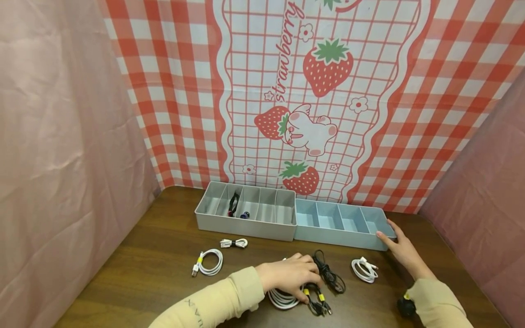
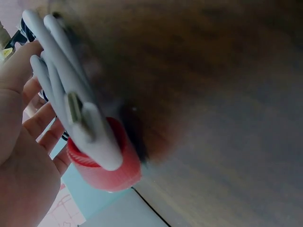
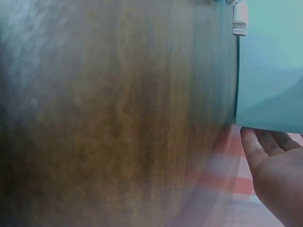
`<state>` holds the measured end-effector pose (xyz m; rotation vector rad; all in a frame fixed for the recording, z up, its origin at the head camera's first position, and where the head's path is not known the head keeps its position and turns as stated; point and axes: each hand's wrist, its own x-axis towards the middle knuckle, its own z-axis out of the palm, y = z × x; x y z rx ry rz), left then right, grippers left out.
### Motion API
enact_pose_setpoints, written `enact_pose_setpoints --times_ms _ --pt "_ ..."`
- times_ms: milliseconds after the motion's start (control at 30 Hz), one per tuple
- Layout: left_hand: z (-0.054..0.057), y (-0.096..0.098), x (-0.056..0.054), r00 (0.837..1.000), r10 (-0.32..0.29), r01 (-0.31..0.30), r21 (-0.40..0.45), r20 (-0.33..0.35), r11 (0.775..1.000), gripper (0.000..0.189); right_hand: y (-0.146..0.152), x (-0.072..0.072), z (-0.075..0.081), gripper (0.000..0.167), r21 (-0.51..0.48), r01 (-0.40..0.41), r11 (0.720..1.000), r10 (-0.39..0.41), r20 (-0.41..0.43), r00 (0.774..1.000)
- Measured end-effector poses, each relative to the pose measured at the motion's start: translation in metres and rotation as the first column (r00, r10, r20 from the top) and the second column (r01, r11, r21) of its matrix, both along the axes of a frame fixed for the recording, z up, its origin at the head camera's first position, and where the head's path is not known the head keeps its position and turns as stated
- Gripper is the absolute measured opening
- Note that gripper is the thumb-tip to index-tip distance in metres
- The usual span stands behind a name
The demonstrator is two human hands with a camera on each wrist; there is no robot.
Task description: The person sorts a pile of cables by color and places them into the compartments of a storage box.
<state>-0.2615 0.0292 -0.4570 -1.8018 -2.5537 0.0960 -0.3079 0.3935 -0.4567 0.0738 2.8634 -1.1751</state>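
Observation:
My left hand (image 1: 293, 275) lies over a coiled white cable (image 1: 283, 300), its fingertips at a black cable with yellow ties (image 1: 316, 300). In the left wrist view, a red tie (image 2: 106, 165) wraps the white cable (image 2: 61, 71) beside the palm, and the fingers look loosely extended. My right hand (image 1: 404, 250) touches the right end of the light blue divided box (image 1: 340, 239). Its fingers (image 3: 255, 149) lie fairly straight against the end wall in the right wrist view; the thumb is out of sight there.
A grey divided box (image 1: 246, 226) adjoins the blue one and holds a black cable (image 1: 233, 203) and a small dark blue item (image 1: 244, 215). Around lie white cables (image 1: 234, 243), (image 1: 211, 263), (image 1: 364, 269), a black cable (image 1: 328, 273) and a black bundle (image 1: 406, 307) by the right sleeve.

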Motion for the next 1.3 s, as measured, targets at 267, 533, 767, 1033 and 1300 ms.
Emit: enact_pose_setpoints --times_ms 267,533,767,1033,1300 --pt "0.003 0.000 0.002 1.000 -0.001 0.001 0.003 -0.023 1.000 0.045 0.001 -0.002 0.002 0.087 0.012 -0.013 1.000 0.013 -0.009 1.000" --pt "0.005 -0.002 0.008 0.997 -0.009 0.009 0.000 -0.074 1.000 0.047 -0.002 -0.001 0.001 0.085 0.015 -0.019 1.000 0.020 -0.025 0.999" --pt "0.009 -0.003 0.015 0.996 -0.025 0.028 0.031 -0.086 0.999 0.047 -0.003 0.000 0.000 0.085 0.023 -0.018 1.000 0.019 -0.045 0.999" --pt "0.015 -0.008 0.017 0.993 -0.028 0.032 0.035 -0.111 0.999 0.050 -0.003 0.001 0.001 0.085 0.018 -0.021 1.000 0.021 -0.034 0.999" --pt "0.028 -0.014 0.019 0.991 -0.021 0.028 0.050 -0.131 0.998 0.048 0.000 0.001 0.002 0.085 0.019 -0.020 1.000 0.021 -0.042 0.999"
